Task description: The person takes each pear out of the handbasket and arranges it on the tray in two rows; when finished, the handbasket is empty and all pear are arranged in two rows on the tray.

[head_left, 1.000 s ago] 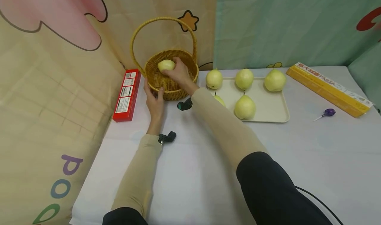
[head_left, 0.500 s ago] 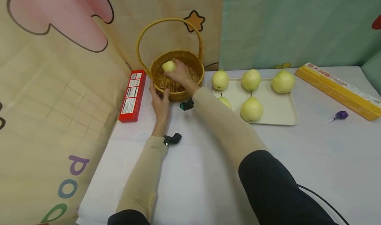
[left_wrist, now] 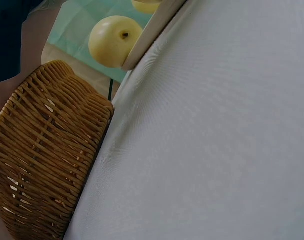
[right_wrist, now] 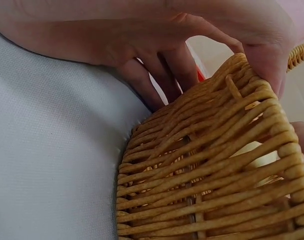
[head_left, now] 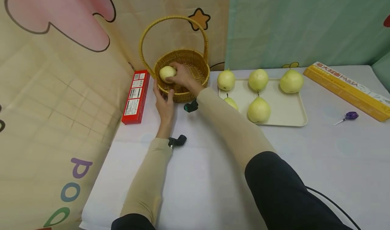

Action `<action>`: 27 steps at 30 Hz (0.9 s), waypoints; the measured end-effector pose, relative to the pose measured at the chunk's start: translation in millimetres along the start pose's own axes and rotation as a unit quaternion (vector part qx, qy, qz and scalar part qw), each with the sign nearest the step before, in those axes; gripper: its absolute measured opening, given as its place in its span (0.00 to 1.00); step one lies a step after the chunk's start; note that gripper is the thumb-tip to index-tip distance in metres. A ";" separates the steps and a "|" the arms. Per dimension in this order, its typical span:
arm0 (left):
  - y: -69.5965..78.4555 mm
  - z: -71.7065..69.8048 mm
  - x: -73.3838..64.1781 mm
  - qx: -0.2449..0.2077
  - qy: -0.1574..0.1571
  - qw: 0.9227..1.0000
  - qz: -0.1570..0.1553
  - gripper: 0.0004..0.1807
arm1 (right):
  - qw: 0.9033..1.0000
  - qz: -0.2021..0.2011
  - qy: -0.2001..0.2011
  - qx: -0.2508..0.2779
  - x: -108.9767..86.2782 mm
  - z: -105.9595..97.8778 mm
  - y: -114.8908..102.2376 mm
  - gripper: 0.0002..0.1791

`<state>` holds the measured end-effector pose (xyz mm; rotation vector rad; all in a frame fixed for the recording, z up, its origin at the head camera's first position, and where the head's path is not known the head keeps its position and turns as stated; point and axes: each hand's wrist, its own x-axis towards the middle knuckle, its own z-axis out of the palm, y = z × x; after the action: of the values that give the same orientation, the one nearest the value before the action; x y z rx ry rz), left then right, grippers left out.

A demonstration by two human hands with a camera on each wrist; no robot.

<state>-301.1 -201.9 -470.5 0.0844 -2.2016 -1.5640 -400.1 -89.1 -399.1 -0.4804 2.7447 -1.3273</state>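
Observation:
Inside the wicker basket (head_left: 195, 65) my right hand (head_left: 183, 77) holds a pale yellow-green pear (head_left: 167, 73), low at the basket's left side. Thumb and fingers are on the pear; its underside is hidden. My left hand (head_left: 165, 107) grips the basket's front-left rim. In the right wrist view that left hand (right_wrist: 157, 40) has its thumb over the woven rim, with other fingers along the outer wall. A sliver of the pear (right_wrist: 262, 156) shows through the weave. The left wrist view shows the basket's outer side (left_wrist: 46, 150) close up.
A cream tray (head_left: 284, 116) with several pears (head_left: 259, 110) stands right of the basket. A red box (head_left: 134, 98) lies to the left. Farther right are a long yellow box (head_left: 347, 91) and a purple lollipop (head_left: 351, 115). Curtains hang behind the white table (head_left: 213, 176).
My right hand has turned and lowered the pear toward the basket's left side. The left hand keeps its place on the basket. The whole head view has shifted slightly.

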 end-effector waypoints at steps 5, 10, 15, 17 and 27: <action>-0.8 -0.5 -0.1 -0.008 0.001 1.000 -0.002 0.42 | 1.000 -0.005 -0.021 0.003 0.7 4.2 -1.4 0.39; -1.1 -0.5 0.4 -0.011 -0.003 1.000 -0.003 0.42 | 0.999 -0.009 -0.034 -0.016 1.8 5.2 -1.6 0.41; -2.4 0.9 -2.5 -0.013 0.002 1.000 -0.002 0.42 | 0.999 -0.012 -0.037 -0.019 -2.0 4.7 0.9 0.40; -2.7 2.3 -3.7 -0.013 -0.002 1.000 -0.001 0.42 | 0.999 -0.009 -0.033 -0.018 -5.4 1.7 1.2 0.40; -0.5 -1.9 -0.9 0.001 -0.003 1.000 0.005 0.41 | 0.996 0.057 -0.004 0.072 -25.7 -33.2 -10.3 0.41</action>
<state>-299.6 -203.5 -470.8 0.0695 -2.2055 -1.5577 -379.2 -62.3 -372.4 -0.3140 2.6025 -1.4777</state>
